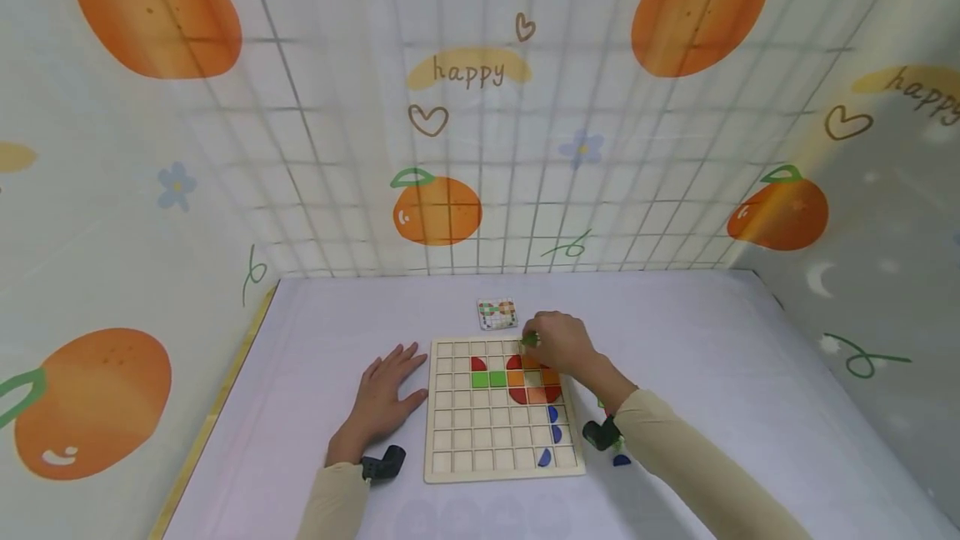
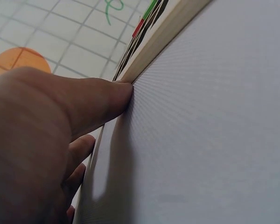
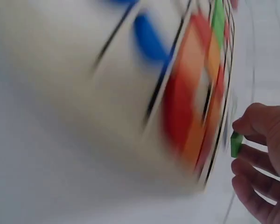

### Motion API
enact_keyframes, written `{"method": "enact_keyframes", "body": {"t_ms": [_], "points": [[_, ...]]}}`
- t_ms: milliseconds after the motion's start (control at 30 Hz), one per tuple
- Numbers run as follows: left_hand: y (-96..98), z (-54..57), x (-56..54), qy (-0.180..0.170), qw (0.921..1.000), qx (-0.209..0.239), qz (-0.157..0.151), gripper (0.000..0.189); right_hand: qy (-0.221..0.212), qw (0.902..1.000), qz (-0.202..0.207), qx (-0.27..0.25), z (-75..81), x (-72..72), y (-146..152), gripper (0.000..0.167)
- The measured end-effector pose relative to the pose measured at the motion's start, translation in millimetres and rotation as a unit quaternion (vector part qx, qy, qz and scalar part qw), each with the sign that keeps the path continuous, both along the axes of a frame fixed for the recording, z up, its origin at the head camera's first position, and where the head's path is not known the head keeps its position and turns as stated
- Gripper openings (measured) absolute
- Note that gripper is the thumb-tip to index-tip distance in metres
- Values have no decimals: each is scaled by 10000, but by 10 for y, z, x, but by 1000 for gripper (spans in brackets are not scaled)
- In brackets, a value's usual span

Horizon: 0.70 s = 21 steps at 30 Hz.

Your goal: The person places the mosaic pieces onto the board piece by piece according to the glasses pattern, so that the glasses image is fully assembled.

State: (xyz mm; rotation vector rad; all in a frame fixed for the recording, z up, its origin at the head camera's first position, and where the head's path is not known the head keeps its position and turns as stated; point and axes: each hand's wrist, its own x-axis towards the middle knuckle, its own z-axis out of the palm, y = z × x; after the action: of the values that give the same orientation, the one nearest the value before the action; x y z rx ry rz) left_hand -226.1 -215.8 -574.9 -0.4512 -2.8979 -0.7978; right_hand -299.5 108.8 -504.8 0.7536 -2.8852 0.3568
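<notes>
Board [image 1: 465, 440], laid on a table [image 1: 300, 323], is judged partly filled: red pieces [image 1: 517, 396], orange pieces [image 1: 515, 377] and green squares [image 1: 480, 379] are set in its far half, blue half-rounds [image 1: 557, 434] down its right side. Bare wood is seen in its left columns. A green block [image 3: 236, 145] is pinched narrowly by the right hand [image 1: 558, 344] at the board's far edge. The left hand [image 1: 382, 394] is spread wide, thumb touching the board's left edge. Loose pieces [image 1: 622, 461] are left beyond the board's right edge, a card [image 1: 497, 314] past its far edge; wide tabletop is shown either side.
</notes>
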Motion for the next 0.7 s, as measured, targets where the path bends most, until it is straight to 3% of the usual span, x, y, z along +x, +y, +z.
{"method": "enact_keyframes", "body": {"t_ms": [167,300,533,700], "points": [[3,7,8,80,9999,91,-32,59,88,9952,964,-110,14,59,-496,10],[5,4,15,174,9997,142,-69,58,21,9897,1430,-82,-44,79,-773,9],[3,-3,21,255,9995,159,-97,58,-183,9882,1499,245,-131,108,-965,9],[0,13,19,150,9997,136,-104,58,146,9856,1661,276,-176,113,-905,7]]}}
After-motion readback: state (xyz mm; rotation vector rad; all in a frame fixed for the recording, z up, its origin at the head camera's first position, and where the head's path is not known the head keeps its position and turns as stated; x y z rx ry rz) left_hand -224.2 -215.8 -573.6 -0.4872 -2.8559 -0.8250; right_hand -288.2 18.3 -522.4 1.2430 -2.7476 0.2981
